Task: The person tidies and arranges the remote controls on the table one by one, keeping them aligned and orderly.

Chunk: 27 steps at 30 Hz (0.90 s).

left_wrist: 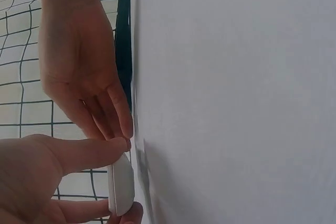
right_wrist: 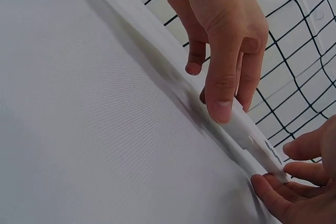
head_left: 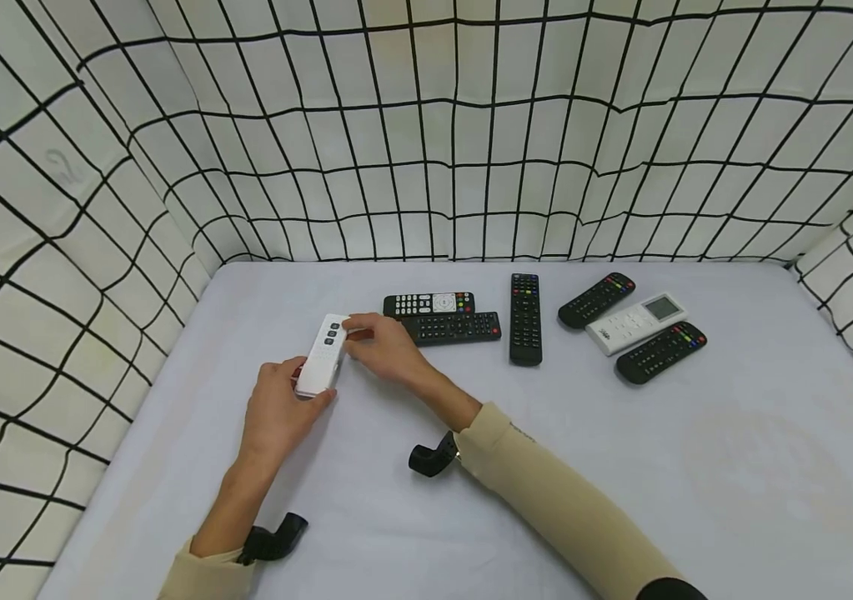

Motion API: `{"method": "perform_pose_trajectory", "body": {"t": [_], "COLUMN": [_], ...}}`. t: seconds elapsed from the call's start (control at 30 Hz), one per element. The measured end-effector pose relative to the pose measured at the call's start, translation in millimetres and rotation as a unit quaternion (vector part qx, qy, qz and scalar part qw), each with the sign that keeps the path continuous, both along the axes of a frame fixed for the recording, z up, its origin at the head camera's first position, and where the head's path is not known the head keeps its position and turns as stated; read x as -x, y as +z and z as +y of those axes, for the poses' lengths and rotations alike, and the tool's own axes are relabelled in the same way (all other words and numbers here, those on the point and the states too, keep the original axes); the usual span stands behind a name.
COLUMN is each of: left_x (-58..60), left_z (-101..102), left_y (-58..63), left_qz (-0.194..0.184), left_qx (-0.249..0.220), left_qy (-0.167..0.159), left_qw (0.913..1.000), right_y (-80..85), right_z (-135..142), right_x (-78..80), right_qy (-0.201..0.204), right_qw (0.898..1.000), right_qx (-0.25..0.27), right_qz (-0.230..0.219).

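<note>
A slim white remote control (head_left: 323,360) with a few dark buttons near its far end is held between both hands at the left of the table. My left hand (head_left: 279,412) grips its near end, thumb on one side and fingers on the other. At the far end, my right hand (head_left: 384,346) holds the remote by its edges. The left wrist view shows the remote (left_wrist: 123,184) edge-on between the left thumb and fingers. In the right wrist view, the right fingertips (right_wrist: 273,187) touch the end of the remote (right_wrist: 247,135). A small red patch shows beside the left fingers.
Two black remotes (head_left: 456,327) lie side by side just beyond the right hand. Another black remote (head_left: 525,321) stands lengthwise right of them. Farther right, a white remote with a display (head_left: 636,323) lies between two black ones. Black netting (head_left: 426,167) over white walls surrounds the table.
</note>
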<state>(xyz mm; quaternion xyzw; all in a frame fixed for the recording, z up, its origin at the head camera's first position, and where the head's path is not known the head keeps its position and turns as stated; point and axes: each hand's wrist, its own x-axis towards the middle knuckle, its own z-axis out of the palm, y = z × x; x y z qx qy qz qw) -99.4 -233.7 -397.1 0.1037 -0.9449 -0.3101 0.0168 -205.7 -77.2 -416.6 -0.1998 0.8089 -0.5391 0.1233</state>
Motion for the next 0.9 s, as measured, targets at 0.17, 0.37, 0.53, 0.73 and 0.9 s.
{"method": "perform_pose_trajectory", "body": {"t": [0.17,0.37,0.53,0.73,0.9], "left_x": [1.3,2.2,1.1,0.4,0.0], "left_z": [-3,-7,-10,-13,-16], "left_y": [-0.4,-1.1,-1.2,-1.1,-2.8], "left_qz": [-0.003,0.002,0.001,0.002,0.01], "left_qx": [-0.002,0.004,0.009,0.012,0.011], "left_qy": [0.011,0.018,0.026,0.04,0.047], "left_qw": [0.9999,0.9998,0.9996,0.9991,0.9988], "right_y": [-0.7,-1.3,-1.5,-2.3,-5.2], "right_z": [-6,-10,-14,-22,-27], "right_x": [2.7,5.1,6.1,7.4,7.6], "right_qy": [0.004,0.011,0.018,0.026,0.028], "right_qw": [1.0,1.0,1.0,1.0,0.999], "right_qx": [0.002,-0.003,-0.002,0.006,0.018], "right_qz": [-0.002,0.007,0.01,0.01,-0.001]}}
